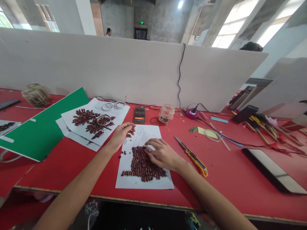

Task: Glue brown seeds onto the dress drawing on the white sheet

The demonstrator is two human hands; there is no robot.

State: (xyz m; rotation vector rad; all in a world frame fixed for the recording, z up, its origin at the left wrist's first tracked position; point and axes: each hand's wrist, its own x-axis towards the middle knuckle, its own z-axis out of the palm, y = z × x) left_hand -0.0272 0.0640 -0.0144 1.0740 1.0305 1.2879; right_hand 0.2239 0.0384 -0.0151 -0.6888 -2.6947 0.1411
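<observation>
A white sheet of paper point(124, 179) with a faint pencil line drawing lies in front of me. Rows of dark red beans point(144, 166) cover its lower part in a dense block, and several loose beans point(124, 153) lie near its left edge. My right hand point(163, 155) rests over the block, its thumb and fingertips pinched at a bean on the upper edge. Above the sheet's upper left, my left hand point(122, 135) hovers with fingers curled towards the thumb. Whatever it may hold is too small to make out.
A phone point(139, 115) and a glass jar point(166, 114) stand behind the sheet. To the right lie a yellow utility knife point(192, 156), a tape roll point(212, 135) and a dark tablet-like device point(273, 169). Bean-covered papers point(105, 110) and a green board point(48, 127) are on the left.
</observation>
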